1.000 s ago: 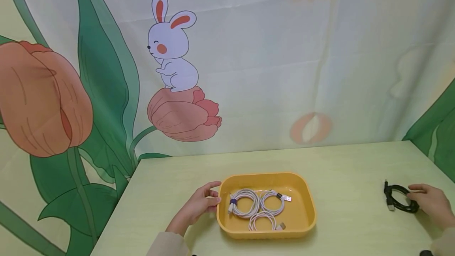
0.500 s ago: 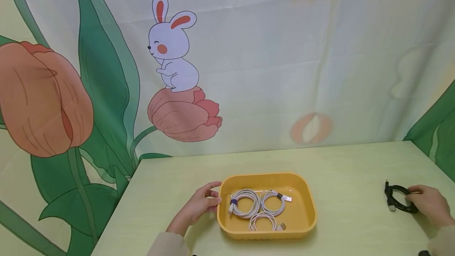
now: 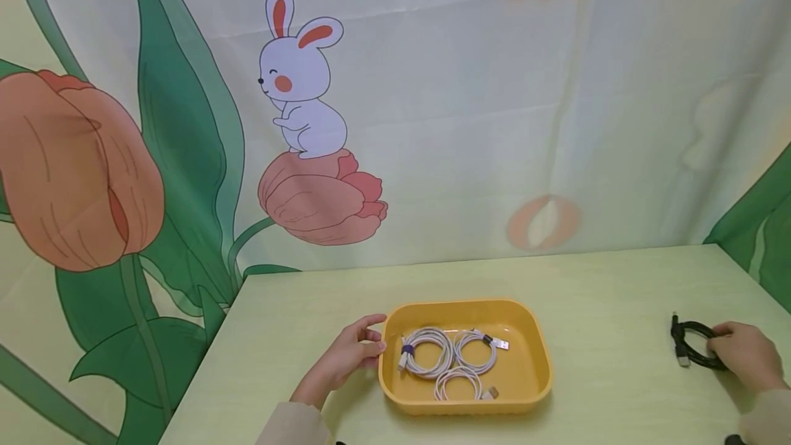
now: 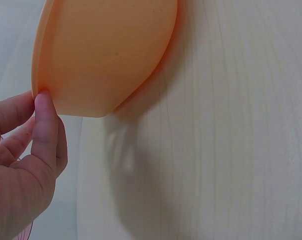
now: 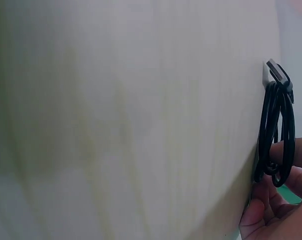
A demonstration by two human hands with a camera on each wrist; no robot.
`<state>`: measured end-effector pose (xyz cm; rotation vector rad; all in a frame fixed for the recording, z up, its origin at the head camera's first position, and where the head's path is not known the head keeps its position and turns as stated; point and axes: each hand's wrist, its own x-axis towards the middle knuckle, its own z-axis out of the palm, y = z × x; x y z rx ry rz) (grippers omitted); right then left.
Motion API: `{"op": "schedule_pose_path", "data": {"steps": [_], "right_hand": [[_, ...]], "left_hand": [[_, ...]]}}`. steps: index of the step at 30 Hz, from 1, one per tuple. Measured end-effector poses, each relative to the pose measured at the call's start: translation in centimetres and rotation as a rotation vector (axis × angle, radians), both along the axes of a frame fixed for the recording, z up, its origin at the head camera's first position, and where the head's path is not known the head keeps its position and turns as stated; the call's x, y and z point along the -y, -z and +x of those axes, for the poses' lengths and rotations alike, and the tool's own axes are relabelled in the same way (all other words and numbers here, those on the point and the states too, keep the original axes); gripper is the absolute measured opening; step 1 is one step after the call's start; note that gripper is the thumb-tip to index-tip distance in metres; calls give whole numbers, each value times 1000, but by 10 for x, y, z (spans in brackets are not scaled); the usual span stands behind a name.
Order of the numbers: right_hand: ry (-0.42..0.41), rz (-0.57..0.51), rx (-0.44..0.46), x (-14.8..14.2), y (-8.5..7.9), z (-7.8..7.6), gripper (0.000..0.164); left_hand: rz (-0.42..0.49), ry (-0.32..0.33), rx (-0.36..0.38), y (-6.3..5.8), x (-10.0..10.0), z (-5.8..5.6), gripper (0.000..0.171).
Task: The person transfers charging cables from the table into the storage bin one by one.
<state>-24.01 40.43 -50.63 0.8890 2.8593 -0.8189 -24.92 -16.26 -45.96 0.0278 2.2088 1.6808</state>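
A yellow plastic tray [image 3: 541, 356] stands on the table with three coiled white cables in it. The largest white coil [image 3: 446, 356] wears a dark blue tie; another coil [image 3: 493, 359] has a black tie and a USB plug. Thumb and forefinger of my left hand [image 3: 347, 356] pinch the tray's left rim, seen close in the left wrist view against the tray's wall [image 4: 106, 50]. Far right, my right hand [image 3: 746, 352] pinches the near-right side of a coiled black USB cable [image 3: 695, 361]. In the right wrist view its metal plug [image 5: 276, 72] points away from the hand.
The pale wood-grain table [image 3: 608, 335] runs back to a printed cloth backdrop [image 3: 432, 122] with tulips and a rabbit. Bare tabletop lies between the tray and the black cable. The table's right edge is just beyond the right hand.
My right hand has shifted slightly left and its fingers have come in on the black cable's coil. The left hand and the tray keep their places.
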Motion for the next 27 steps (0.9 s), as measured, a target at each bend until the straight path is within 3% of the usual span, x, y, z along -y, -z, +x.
{"op": "schedule_pose_path", "data": {"steps": [6, 16, 27], "right_hand": [[-1, -13, -4, -4, 2, -2, 33], [-15, -110, -79, -14, 3, -2, 40], [3, -216, -84, -17, 8, -5, 44]], "left_hand": [[-6, -6, 3, -1, 0, 0, 50], [-3, -5, -2, -1, 0, -1, 50], [-4, -11, 3, 0, 0, -2, 49]]}}
